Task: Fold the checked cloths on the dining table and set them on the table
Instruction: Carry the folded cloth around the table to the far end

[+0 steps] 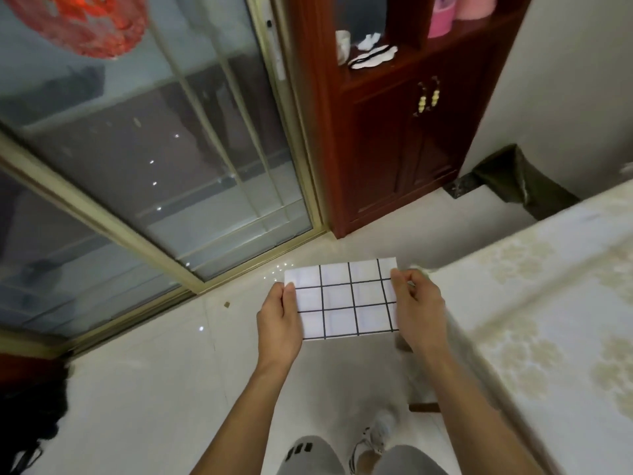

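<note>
Both hands hold one folded checked cloth (344, 298) in the air above the pale floor (164, 389), just left of the table (548, 303) edge. Left hand (279, 320) pinches its left edge, right hand (416, 303) its right edge (thumbs on top). Cloth flat, rectangular.

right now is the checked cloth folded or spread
Folded: the checked cloth is a small flat rectangle, held at its sides by both hands above the floor.

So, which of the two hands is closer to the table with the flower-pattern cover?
The right hand: it grips the checked cloth's right edge, beside the table. The left hand grips the opposite edge, above the floor.
</note>
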`<act>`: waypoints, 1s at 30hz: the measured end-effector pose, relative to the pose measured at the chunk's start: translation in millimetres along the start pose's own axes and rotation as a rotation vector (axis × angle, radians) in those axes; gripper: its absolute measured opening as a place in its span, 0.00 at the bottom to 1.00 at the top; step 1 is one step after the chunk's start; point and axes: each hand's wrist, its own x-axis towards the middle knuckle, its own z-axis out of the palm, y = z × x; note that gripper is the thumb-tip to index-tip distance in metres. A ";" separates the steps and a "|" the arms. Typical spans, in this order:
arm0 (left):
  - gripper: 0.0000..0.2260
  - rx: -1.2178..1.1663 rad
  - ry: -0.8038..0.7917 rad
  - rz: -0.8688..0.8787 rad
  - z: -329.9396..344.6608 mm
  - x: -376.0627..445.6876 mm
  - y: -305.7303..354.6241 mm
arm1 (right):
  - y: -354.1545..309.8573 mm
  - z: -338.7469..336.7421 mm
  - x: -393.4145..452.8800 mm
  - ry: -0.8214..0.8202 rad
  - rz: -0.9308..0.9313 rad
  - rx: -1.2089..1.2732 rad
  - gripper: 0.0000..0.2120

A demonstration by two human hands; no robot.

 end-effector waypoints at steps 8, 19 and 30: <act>0.15 0.013 -0.265 0.140 114.5 41.8 51.2 | 32.6 -80.0 55.6 0.258 0.150 0.100 0.09; 0.14 0.081 -0.747 0.303 268.7 44.7 92.5 | 86.6 -171.0 61.2 0.681 0.374 0.021 0.08; 0.14 0.229 -1.065 0.374 372.2 62.3 107.2 | 135.8 -196.3 82.3 0.735 0.655 -0.173 0.09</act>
